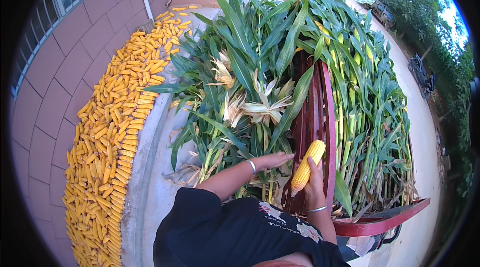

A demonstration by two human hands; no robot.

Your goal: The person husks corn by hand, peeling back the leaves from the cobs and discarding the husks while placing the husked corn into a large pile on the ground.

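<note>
In my right hand is a husked ear of yellow corn, tilted, with its pale butt end low and to the left. My left hand is stretched out flat, palm side hidden, a little left of the ear and apart from it. Both wrists wear a silver bangle. Beneath the hands runs the dark red metal side panel of a cart. Green corn stalks with long leaves lie heaped beyond my left hand, some with dry, peeled-back husks.
On the cart bed, more corn stalks carry unpicked ears. Along the tiled wall at left lies a long pile of husked corn ears beside a concrete ledge. A parked motor scooter and trees stand at far right.
</note>
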